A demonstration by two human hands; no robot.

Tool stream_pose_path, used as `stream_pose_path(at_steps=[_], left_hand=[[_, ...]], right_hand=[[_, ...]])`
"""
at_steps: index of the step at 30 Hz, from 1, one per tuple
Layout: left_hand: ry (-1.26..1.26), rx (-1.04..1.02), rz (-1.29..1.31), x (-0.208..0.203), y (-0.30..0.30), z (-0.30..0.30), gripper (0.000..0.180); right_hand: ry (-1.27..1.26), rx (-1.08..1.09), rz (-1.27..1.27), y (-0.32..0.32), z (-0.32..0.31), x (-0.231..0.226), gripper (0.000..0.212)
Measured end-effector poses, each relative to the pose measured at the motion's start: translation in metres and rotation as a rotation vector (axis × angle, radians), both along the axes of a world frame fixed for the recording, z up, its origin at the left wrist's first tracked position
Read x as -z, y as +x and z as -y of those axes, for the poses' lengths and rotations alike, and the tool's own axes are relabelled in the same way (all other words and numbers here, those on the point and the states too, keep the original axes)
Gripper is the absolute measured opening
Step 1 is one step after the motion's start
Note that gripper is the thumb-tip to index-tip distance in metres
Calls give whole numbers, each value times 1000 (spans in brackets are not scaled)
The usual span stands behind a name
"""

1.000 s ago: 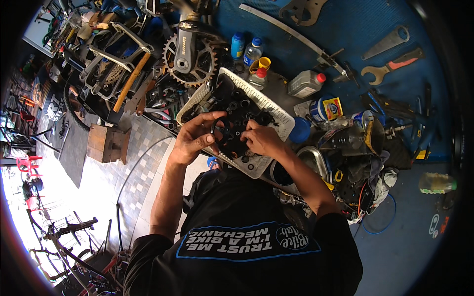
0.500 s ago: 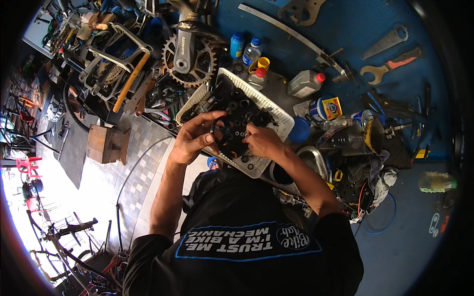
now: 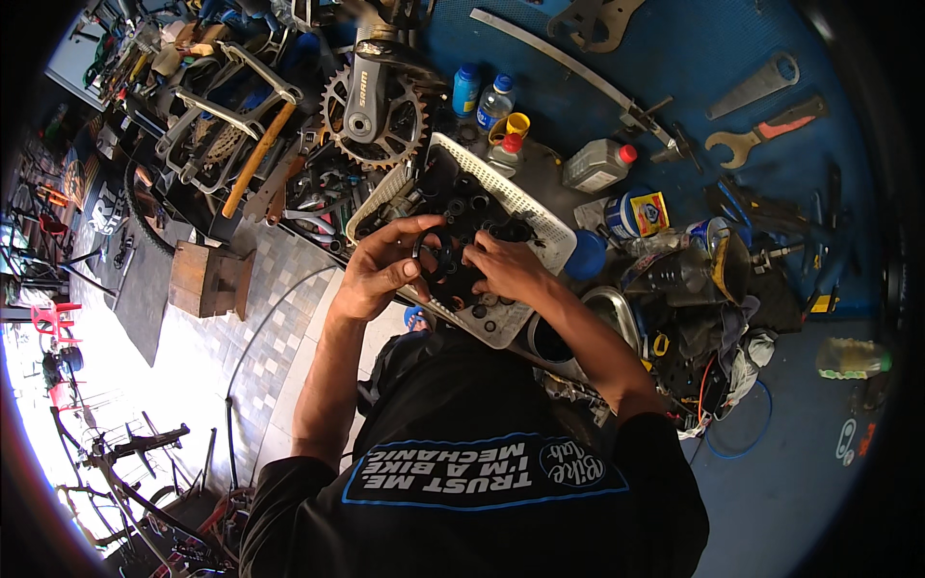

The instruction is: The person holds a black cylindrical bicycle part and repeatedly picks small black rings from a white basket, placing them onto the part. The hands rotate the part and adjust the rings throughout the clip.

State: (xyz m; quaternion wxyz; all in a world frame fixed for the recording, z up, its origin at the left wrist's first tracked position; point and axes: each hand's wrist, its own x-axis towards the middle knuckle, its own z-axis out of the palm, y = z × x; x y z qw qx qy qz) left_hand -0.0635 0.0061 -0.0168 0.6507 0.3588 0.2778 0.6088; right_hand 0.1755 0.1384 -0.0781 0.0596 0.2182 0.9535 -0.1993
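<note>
My left hand (image 3: 383, 272) is closed on a black ring (image 3: 420, 252), pinched between thumb and fingers above the near left side of a white plastic basket (image 3: 553, 221). Small dark bike parts (image 3: 474, 204), some of them rings and spacers, fill the basket. Over its middle, my right hand (image 3: 508, 269) reaches in among the parts with thumb and fingers apart. Nothing shows in its grip, though its fingertips are partly hidden against the dark pieces.
Beyond the basket stand a crankset with a chainring (image 3: 370, 114), bottles (image 3: 496, 99) and a grey jug (image 3: 599, 166). A blue-and-yellow tub (image 3: 637, 214) and a cut clear bottle (image 3: 689, 265) lie to the right. Wrenches (image 3: 768, 131) hang on the blue wall. A wooden stool (image 3: 209, 279) stands left.
My right hand has shifted a little left over the parts, toward the ring, and its fingers have spread. My left hand keeps its hold on the black ring, almost unmoved.
</note>
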Motion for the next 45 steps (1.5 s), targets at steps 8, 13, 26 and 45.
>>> stream_pose_path(at_steps=[8, 13, 26, 45], left_hand=[[7, -26, 2, -2, -3, 3, 69], [-10, -43, -21, -1, -5, 3, 69], [-16, -20, 14, 1, -3, -3, 70], [6, 12, 43, 3, 0, -7, 70]], right_hand=[[-23, 66, -90, -13, -13, 10, 51], [-15, -22, 17, -10, -19, 2, 49], [5, -22, 6, -3, -21, 1, 46], [56, -131, -124, 0, -4, 22, 19]])
